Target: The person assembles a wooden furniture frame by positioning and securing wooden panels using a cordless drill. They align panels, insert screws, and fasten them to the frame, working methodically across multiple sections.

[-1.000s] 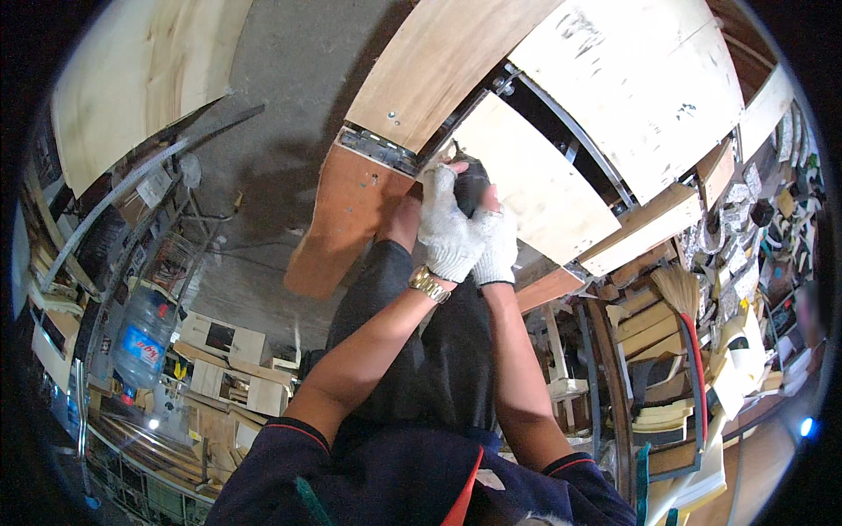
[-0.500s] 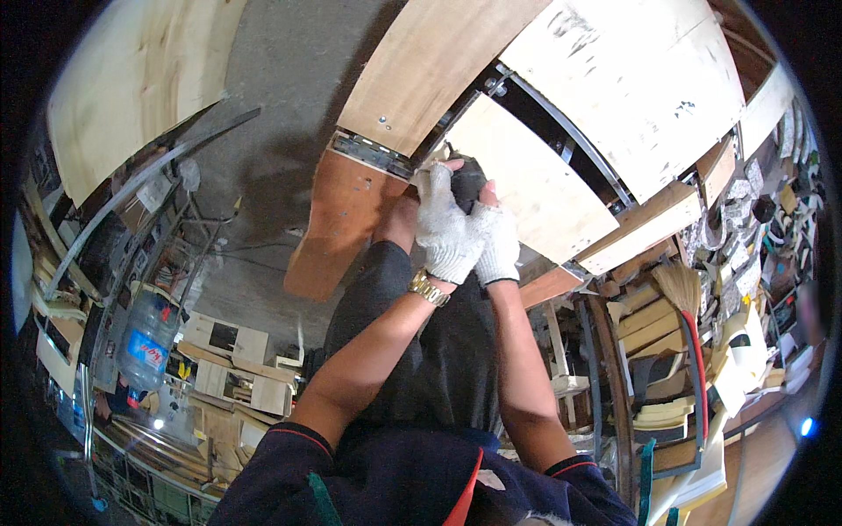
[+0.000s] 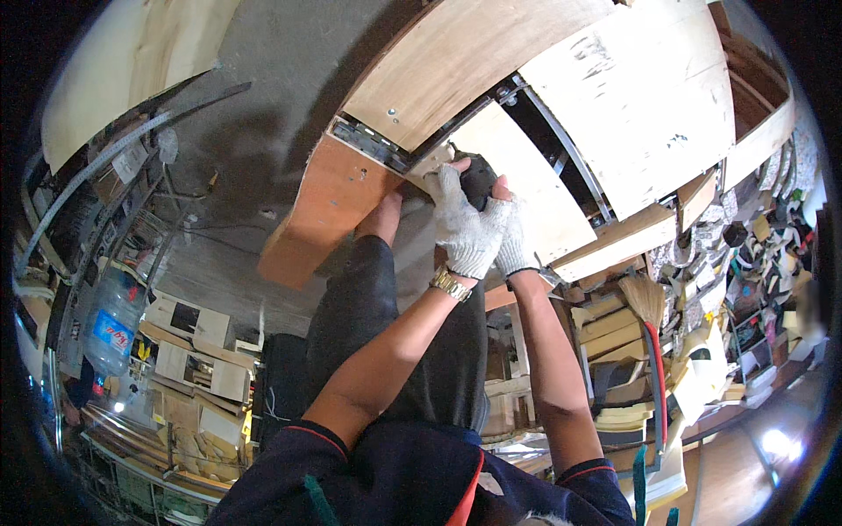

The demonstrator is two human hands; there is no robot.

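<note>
Grey floor [image 3: 285, 74]; left hand [image 3: 463, 219] gripping black object [image 3: 478, 180] at its fingertips; right hand [image 3: 517, 241] alongside, grip unclear.

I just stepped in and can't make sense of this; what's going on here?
The person's gloved left hand and right hand together hold a dark object, too covered to identify, at a pale wooden panel. A reddish-brown board sits left of the hands, a metal strip along its upper edge.

Fingers [image 3: 460, 165] of 2 gloved hands [image 3: 467, 219] clasp a dark object [image 3: 478, 182].
</note>
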